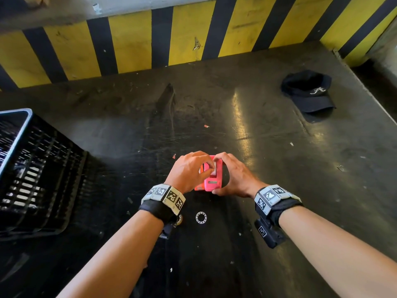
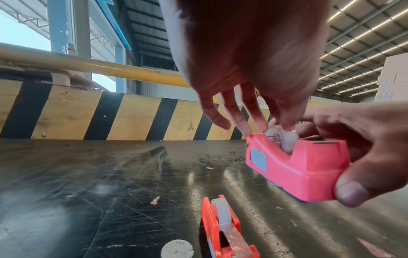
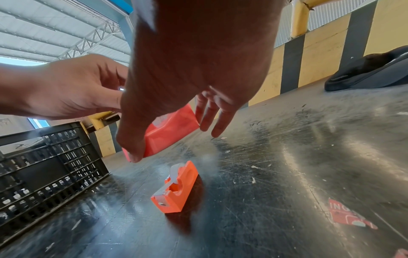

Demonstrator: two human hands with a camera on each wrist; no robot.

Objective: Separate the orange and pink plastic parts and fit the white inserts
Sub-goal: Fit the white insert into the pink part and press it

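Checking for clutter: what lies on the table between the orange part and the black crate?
Bare scratched tabletop, as the right wrist view shows: nothing sits between the orange part and the black crate.

Scratched dark worktop
On it: black crate, black cap, orange tape dispenser, ring.

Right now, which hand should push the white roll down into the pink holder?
The left hand: its fingers already pinch the white roll above the slot, while the right hand grips the pink holder, steadying it.
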